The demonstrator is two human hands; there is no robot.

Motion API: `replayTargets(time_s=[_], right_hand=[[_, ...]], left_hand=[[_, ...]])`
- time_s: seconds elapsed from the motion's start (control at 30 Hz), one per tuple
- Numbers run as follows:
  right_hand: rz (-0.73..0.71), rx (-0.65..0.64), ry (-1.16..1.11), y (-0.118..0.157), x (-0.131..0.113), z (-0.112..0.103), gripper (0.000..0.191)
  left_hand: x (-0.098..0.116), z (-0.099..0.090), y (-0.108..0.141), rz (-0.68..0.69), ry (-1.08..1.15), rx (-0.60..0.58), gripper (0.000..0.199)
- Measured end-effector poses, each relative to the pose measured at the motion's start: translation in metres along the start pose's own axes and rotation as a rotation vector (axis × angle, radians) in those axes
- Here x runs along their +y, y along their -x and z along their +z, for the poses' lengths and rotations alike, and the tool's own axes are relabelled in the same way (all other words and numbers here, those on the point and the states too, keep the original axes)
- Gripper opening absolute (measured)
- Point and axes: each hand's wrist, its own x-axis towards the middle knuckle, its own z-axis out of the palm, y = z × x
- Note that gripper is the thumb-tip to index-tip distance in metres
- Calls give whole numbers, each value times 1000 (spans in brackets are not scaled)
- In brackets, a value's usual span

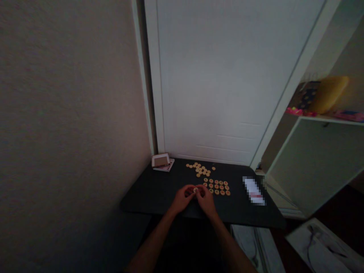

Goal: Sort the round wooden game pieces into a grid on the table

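A small round wooden piece (pixel 195 190), like a board-game disc with a dark mark on its face, is pinched between the fingertips of both my hands above the black table. My left hand (pixel 182 198) holds it from the left and my right hand (pixel 206 199) from the right. Just beyond and right of my right hand lie similar marked round pieces (pixel 216 187) in neat rows. Part of the nearest row is hidden by that hand. Farther back, a loose cluster of plain-faced round pieces (pixel 200 170) is scattered, with a single piece (pixel 213 168) apart from it.
At the table's (pixel 148 195) back left corner sits a shallow box (pixel 160 161) on a white lid or box (pixel 167 166). A blurred-out white object (pixel 254 190) lies on the right side. A white door (pixel 210 83) stands behind; a wall (pixel 85 113) borders the left.
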Motion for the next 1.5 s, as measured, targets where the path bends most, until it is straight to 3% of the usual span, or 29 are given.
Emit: replayTargets(time_s=[0.2, 1.0, 1.23, 1.5], right_hand=[[19, 47, 35, 0, 3, 1, 29], [10, 13, 1, -1, 9, 1, 30], [19, 28, -74, -1, 1, 0, 29], [65, -42, -167, -2, 5, 0, 31]], left_hand=[[-4, 0, -1, 21, 7, -33, 30], [-7, 0, -1, 16, -17, -42, 30], [-13, 1, -2, -12, 36, -24, 34], [-12, -1, -2, -19, 146, -18, 40]])
